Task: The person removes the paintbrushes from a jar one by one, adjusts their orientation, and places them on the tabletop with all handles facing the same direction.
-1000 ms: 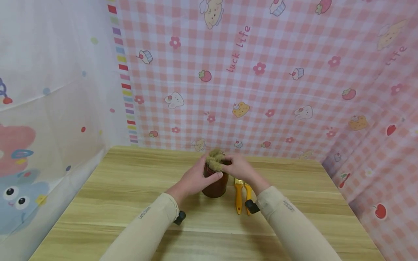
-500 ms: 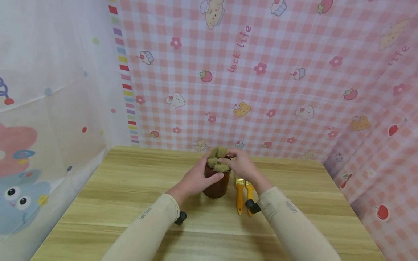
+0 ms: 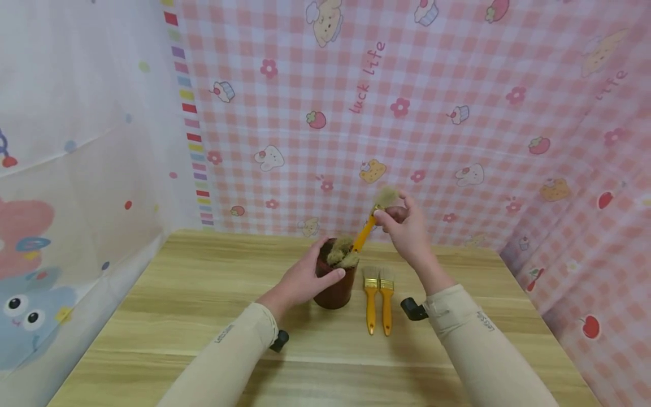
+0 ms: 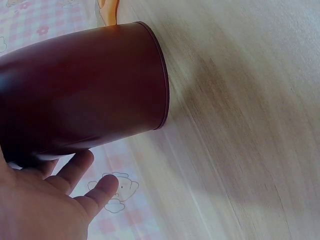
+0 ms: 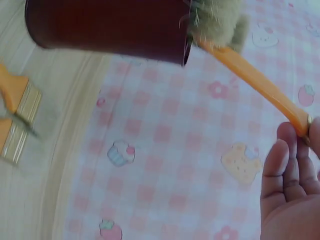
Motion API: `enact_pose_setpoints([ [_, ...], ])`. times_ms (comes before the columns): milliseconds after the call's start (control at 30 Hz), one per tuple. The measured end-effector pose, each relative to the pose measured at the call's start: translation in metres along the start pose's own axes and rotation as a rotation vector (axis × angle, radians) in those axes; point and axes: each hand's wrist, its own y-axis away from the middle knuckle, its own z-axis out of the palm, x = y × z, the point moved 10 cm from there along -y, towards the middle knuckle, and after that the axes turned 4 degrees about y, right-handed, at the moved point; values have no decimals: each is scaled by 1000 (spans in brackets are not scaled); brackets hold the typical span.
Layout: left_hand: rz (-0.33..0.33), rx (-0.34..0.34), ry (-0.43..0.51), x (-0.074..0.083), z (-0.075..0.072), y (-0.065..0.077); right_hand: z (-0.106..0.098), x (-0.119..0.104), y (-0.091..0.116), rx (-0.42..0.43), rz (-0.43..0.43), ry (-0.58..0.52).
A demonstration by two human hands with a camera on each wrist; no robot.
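Yellow-orange along its handle, a flat paintbrush with a pale tan bristle head (image 3: 365,233) is tilted at the centre of the head view, bristles toward the upper right. The right hand (image 3: 409,229) pinches this brush near its metal collar between thumb and fingers, the remaining fingers partly bent. The lower end of the handle meets the mouth of a dark brown, smooth-sided cylindrical cup (image 3: 334,294), just below the frame's centre (whether the tip sits inside the rim cannot be told). Tan bristle tufts (image 3: 339,252) fill the cup's mouth. The left hand (image 3: 302,277) grips the upright cup near its rim, the thumb along the near side and the fingers around the left and far side; in the left wrist view, two fingertips stand slightly off the wall. Two matching yellow-orange paintbrushes (image 3: 371,308) lie side by side, bristles toward the top of the frame, just right of the cup. All rest on a light wood-grain table (image 3: 152,308). Pink-and-white checked cloth (image 3: 300,73) covers the upper frame; a white printed cloth (image 3: 96,169) hangs at left.
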Motion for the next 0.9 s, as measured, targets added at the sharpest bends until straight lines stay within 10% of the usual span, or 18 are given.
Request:
enact_pose_setpoints([
  [333, 20, 15, -12, 1, -2, 0, -32, 28, 6, 52, 38, 32],
  [900, 13, 5, -16, 0, 0, -1, -29, 133, 37, -340, 269, 272],
])
